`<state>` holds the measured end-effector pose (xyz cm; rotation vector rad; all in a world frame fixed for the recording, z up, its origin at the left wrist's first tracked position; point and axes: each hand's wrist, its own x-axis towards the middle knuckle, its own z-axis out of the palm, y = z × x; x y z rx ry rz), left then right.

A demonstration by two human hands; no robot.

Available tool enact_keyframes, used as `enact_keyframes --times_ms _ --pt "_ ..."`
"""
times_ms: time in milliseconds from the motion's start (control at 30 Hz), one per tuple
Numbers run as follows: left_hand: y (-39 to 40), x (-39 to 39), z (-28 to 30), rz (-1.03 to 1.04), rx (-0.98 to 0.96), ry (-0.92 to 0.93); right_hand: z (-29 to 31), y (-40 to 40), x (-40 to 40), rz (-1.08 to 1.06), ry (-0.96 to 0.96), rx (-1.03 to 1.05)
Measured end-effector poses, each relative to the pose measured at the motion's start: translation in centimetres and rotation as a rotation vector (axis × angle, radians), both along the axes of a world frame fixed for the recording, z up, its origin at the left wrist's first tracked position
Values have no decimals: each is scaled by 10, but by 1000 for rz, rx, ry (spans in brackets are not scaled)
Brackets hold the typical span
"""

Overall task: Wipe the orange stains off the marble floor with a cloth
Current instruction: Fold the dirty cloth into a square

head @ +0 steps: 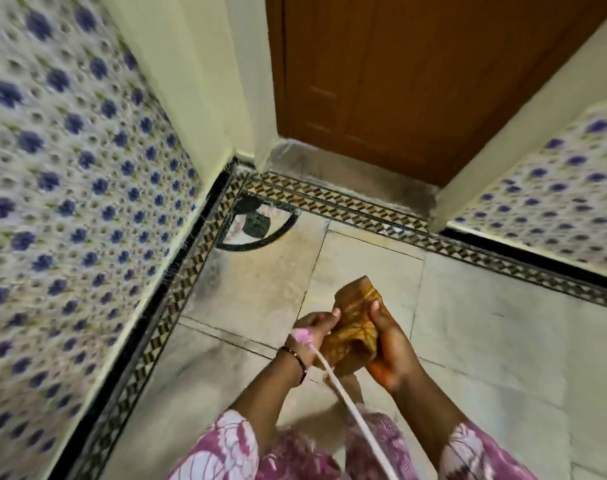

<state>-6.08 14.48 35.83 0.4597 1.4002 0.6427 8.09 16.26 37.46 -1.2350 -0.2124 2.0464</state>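
Observation:
An orange-brown patterned cloth (pixel 355 325), bunched up, is held in the air between both hands above the pale marble floor (pixel 485 327). My left hand (pixel 314 329) grips its left side, with a bracelet on the wrist. My right hand (pixel 390 348) cups its right side, thumb on top. A thin white cord (pixel 343 403) runs from the left hand down toward my body. I cannot make out distinct orange stains on the floor; the picture is blurred.
A brown wooden door (pixel 416 81) stands ahead, shut, above a raised sill. Walls with blue flower tiles (pixel 70 185) close in left and right. A patterned mosaic border (pixel 347 206) and a black quarter-circle inlay (pixel 257 223) mark the floor's corner.

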Motion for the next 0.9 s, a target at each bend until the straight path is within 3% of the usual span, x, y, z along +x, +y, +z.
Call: enact_keyframes --times_ms 200,300,400,500,767,833,900 --pt "-55 -13 54 -289 285 -22 67 -86 2 -326 129 -40" --pt "-82 -8 86 -588 448 24 96 -120 14 -487 123 -34" --pt "-102 10 108 -833 667 270 121 -150 34 -565 102 -26" --pt "-122 38 130 -863 804 331 141 -184 56 -630 106 14" --pt "-198 135 173 -754 866 74 172 -303 121 -666 33 271" --pt "-224 162 182 -762 876 11 170 -338 140 -678 -61 277" --pt "-255 193 190 -789 879 -37 173 -378 161 -686 -274 244"
